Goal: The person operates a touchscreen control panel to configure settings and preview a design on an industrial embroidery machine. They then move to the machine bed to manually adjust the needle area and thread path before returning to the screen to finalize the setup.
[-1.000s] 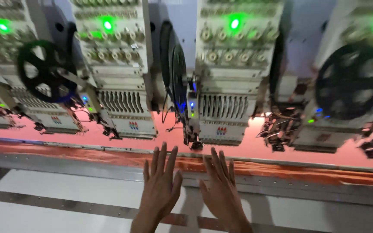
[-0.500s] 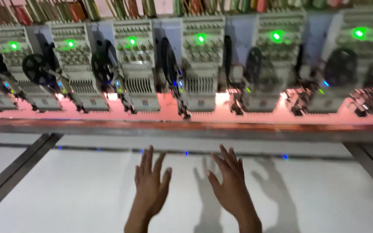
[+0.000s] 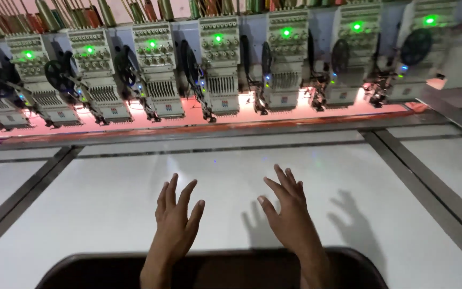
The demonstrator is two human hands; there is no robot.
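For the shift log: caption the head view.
Both open hands, left hand and right hand, above white table before embroidery heads.

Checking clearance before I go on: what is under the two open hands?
Under the left hand and right hand lies the white table panel, bare, with their shadows on it. Nearer, a dark curved edge covers the panel; what lies beneath it is hidden.

White flat worktop [image 3: 108, 208], split into panels by grey metal rails [image 3: 423, 182]. Strip of red fabric [image 3: 188, 120] lies along its far edge. Hand shadows fall on the white surface.
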